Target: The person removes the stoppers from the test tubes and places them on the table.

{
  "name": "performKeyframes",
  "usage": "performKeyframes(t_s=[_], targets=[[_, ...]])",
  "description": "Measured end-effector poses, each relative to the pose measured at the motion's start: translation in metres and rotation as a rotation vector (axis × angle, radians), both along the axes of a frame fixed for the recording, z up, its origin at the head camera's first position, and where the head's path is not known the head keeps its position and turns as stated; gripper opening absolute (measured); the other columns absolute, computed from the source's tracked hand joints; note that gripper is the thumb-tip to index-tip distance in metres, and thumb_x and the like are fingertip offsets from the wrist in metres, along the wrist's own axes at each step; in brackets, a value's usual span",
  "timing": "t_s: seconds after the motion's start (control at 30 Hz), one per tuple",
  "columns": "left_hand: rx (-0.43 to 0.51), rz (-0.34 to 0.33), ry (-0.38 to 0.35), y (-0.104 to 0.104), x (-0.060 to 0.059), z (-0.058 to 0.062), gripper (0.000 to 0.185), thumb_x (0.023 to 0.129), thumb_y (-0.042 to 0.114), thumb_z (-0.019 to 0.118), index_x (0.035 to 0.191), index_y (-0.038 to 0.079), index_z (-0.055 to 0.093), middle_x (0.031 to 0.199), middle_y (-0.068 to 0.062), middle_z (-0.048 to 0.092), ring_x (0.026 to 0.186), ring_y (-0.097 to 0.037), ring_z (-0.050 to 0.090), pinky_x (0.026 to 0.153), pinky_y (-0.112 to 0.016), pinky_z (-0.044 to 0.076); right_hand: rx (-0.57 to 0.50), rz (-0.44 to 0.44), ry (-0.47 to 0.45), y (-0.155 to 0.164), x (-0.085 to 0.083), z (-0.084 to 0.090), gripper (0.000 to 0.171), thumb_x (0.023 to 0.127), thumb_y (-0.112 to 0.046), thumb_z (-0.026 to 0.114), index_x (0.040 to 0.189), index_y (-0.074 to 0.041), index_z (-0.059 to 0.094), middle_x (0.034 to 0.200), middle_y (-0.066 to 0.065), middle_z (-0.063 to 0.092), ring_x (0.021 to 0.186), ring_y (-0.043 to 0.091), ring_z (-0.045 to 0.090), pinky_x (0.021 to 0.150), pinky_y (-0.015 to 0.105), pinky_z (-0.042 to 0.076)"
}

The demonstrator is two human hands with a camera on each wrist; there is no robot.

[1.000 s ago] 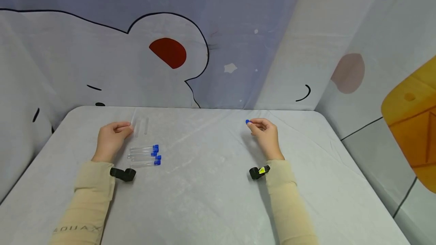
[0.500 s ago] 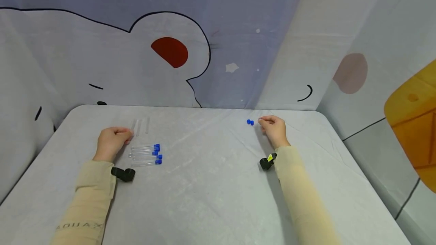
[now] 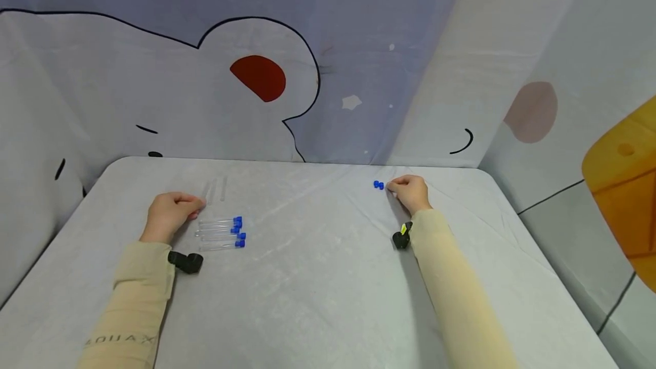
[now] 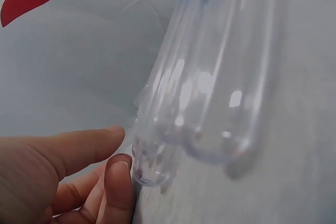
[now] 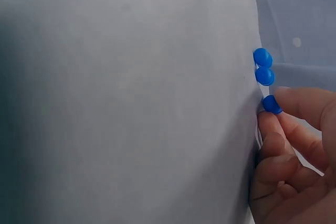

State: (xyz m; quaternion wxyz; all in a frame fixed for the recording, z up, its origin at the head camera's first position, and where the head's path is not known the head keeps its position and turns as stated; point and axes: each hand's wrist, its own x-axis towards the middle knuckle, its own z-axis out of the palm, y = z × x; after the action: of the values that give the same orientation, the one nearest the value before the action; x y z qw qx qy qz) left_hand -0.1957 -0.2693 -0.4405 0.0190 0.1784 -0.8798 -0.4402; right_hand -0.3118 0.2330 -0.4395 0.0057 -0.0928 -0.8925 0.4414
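Note:
My left hand rests low at the table's left, thumb and index fingertips meeting at the near end of a clear uncapped test tube. In the left wrist view, capped tubes partly hide that tube and the fingertips. Two more uncapped tubes lie just right of it. On the right, my right hand pinches a small blue cap between thumb and finger, close to the tabletop. Two other blue caps sit side by side just left of those fingertips.
Several clear tubes with blue caps lie in a row, right of and nearer than the left hand. The white-covered table runs back to a printed cloth wall. Each wrist wears a black camera.
My right hand has moved rightward off the two blue caps, uncovering them, and now pinches another. My left hand has come slightly down and right; its tube lies lower, nearer the other uncapped ones.

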Motion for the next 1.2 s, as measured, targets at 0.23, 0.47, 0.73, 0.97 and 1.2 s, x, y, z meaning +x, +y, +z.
performKeyframes(t_s=[0.23, 0.47, 0.73, 0.97, 1.2], targets=[[-0.051, 0.004, 0.013, 0.003, 0.0, 0.0, 0.035, 0.097, 0.026, 0.07, 0.11, -0.007, 0.071, 0.075, -0.001, 0.067, 0.069, -0.013, 0.059, 0.072, -0.032, 0.043, 0.021, 0.019, -0.007, -0.001, 0.002, 0.002, 0.022, 0.096, -0.019, 0.071, 0.106, 0.0, 0.074, 0.1, 0.012, 0.068, 0.067, 0.01, 0.057, 0.064, 0.024, 0.048], [-0.071, -0.002, 0.02, 0.004, -0.001, 0.002, 0.032, 0.097, 0.023, 0.07, 0.108, -0.007, 0.071, 0.074, -0.002, 0.068, 0.07, -0.014, 0.058, 0.072, -0.033, 0.043, -0.024, 0.022, -0.028, 0.005, 0.0, -0.001, 0.023, 0.099, -0.02, 0.069, 0.112, -0.001, 0.073, 0.095, 0.008, 0.067, 0.071, 0.012, 0.057, 0.061, 0.024, 0.05], [-0.096, -0.053, 0.05, 0.004, -0.002, 0.005, 0.033, 0.097, 0.021, 0.067, 0.111, -0.009, 0.067, 0.081, -0.008, 0.069, 0.067, -0.013, 0.061, 0.064, -0.028, 0.046, -0.107, 0.023, -0.012, 0.009, 0.002, -0.005, 0.023, 0.099, -0.015, 0.067, 0.115, 0.001, 0.071, 0.093, 0.009, 0.067, 0.07, 0.011, 0.058, 0.059, 0.02, 0.051], [-0.171, -0.173, 0.093, 0.011, -0.003, 0.015, 0.035, 0.099, 0.021, 0.064, 0.115, -0.01, 0.066, 0.097, -0.022, 0.068, 0.084, -0.031, 0.063, 0.07, -0.038, 0.049, -0.2, 0.005, 0.013, 0.012, 0.009, -0.003, 0.027, 0.1, -0.012, 0.062, 0.121, 0.005, 0.068, 0.097, 0.012, 0.068, 0.07, 0.011, 0.061, 0.061, 0.02, 0.054], [-0.196, -0.363, 0.083, 0.018, -0.002, 0.029, 0.035, 0.102, 0.023, 0.063, 0.122, -0.005, 0.065, 0.116, -0.027, 0.066, 0.107, -0.043, 0.061, 0.084, -0.052, 0.051, -0.271, -0.032, 0.048, 0.013, 0.016, -0.005, 0.026, 0.097, -0.006, 0.059, 0.118, 0.007, 0.068, 0.09, 0.01, 0.067, 0.069, 0.009, 0.06, 0.06, 0.019, 0.054]])
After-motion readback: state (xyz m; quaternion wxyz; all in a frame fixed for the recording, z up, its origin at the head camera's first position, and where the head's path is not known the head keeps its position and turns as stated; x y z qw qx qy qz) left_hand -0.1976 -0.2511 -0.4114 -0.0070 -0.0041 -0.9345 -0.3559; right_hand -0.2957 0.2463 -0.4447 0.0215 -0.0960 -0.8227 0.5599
